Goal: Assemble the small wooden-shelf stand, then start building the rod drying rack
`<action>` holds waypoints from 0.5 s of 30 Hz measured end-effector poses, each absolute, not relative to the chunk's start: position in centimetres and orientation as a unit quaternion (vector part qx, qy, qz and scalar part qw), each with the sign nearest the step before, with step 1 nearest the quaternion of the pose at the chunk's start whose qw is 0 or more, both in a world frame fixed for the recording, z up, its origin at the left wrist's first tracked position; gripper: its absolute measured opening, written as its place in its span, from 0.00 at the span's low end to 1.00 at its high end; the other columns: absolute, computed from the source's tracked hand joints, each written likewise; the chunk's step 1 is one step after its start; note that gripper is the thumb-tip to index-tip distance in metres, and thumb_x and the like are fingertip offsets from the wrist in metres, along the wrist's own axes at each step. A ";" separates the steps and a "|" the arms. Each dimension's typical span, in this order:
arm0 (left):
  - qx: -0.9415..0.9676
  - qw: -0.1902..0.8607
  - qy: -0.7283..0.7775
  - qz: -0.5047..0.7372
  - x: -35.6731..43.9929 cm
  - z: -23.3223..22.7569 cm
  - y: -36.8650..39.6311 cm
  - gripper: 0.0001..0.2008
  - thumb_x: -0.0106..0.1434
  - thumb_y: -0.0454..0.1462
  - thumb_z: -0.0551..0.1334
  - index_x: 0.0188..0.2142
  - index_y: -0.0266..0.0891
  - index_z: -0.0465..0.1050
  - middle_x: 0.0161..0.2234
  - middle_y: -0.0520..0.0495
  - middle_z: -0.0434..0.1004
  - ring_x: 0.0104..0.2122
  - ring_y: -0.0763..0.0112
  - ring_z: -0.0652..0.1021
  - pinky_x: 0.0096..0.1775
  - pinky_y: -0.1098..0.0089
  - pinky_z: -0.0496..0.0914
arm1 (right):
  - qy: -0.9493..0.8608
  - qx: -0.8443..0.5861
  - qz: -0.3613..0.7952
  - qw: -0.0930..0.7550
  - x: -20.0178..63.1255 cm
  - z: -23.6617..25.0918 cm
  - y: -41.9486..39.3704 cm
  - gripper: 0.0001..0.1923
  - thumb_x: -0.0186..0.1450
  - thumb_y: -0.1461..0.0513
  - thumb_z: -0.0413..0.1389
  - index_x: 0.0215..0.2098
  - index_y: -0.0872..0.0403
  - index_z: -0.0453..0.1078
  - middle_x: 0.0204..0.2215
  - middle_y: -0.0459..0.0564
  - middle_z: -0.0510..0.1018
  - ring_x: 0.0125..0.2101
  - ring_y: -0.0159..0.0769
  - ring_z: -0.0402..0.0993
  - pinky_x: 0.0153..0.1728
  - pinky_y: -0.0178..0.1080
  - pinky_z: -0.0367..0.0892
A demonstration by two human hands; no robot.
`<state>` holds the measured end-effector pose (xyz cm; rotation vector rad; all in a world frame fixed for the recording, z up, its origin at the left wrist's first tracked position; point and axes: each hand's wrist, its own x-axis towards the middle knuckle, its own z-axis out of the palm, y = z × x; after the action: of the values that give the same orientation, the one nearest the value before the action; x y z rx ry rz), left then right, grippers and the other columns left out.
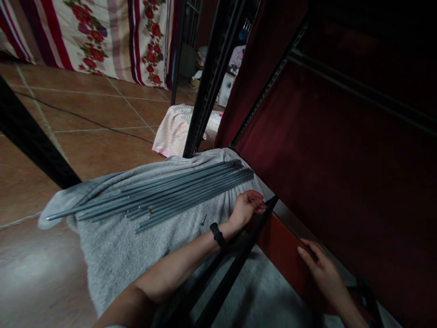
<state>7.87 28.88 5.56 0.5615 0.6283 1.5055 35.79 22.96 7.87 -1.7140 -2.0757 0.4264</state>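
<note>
My left hand [246, 208], with a black band [216, 233] on its wrist, has its fingers pinched together beside the upper end of a dark bar [244, 250]. Whatever sits between those fingertips is too small to make out. My right hand [320, 266] grips the upper edge of a reddish-brown board [282, 241], thumb on the near face and fingers over the far side. Left of my left hand, a bundle of long grey metal rods [191, 187] lies on a grey towel [116, 259]. A small dark screw-like piece [204, 220] rests on the towel near my wrist.
Dark perforated metal posts [211, 68] rise at the centre and left [32, 132]. A dark red cloth [327, 173] hangs along the right. A striped floral cloth [112, 36] hangs at the back. A thin cable [85, 119] crosses the tiled floor [99, 102].
</note>
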 end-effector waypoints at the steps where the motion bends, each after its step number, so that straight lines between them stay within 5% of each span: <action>1: 0.252 0.647 0.280 0.663 7.8 5.6 28.9 0.05 0.57 0.31 0.66 0.31 0.34 0.70 0.23 0.51 0.74 0.22 0.76 0.77 0.26 0.78 0.70 | -0.744 -0.617 0.153 0.205 35.9 7.8 23.0 0.21 0.65 0.47 0.51 0.48 0.50 0.70 0.49 0.51 0.76 0.52 0.42 0.70 0.53 0.43 0.66; 15: 0.278 0.637 0.286 0.660 7.7 5.7 29.0 0.03 0.59 0.27 0.61 0.30 0.34 0.70 0.22 0.52 0.73 0.21 0.77 0.76 0.25 0.78 0.69 | -0.752 -0.613 0.131 0.204 35.7 7.8 23.1 0.20 0.65 0.48 0.51 0.47 0.50 0.72 0.48 0.51 0.77 0.51 0.42 0.72 0.50 0.42 0.69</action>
<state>7.71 29.00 5.74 0.6343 0.6542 1.5067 35.73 23.08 7.77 -1.7081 -2.0978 0.3645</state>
